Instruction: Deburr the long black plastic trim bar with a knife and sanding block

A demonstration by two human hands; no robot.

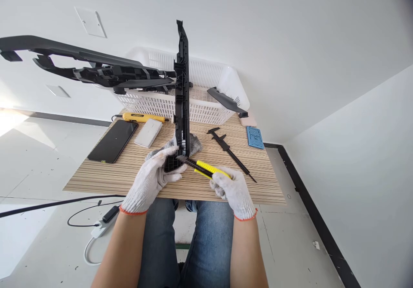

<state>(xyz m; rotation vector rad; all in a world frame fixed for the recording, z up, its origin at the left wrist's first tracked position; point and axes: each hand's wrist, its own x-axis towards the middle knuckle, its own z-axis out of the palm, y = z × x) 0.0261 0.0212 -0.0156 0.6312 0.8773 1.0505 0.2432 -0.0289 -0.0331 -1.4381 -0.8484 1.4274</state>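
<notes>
My left hand (154, 177), in a white knit glove with an orange cuff, is closed round the lower end of a long black plastic trim piece (182, 94). The piece stands nearly upright, its ribbed side facing me. In my gloved right hand (232, 188) is a yellow utility knife (206, 169), pointing left. Its blade end meets or overlaps the lower part of the trim piece, near my left fingers; whether it touches I cannot tell. Behind the trim piece a grey cloth (195, 144) lies on the table.
A white plastic basket (209, 112) at the back holds several black trim pieces (112, 75), jutting out left. On the wood-striped table (106, 180) lie a phone (113, 142), a white box (149, 133), a yellow corded tool (143, 117), black calipers (230, 152) and a blue card (254, 137).
</notes>
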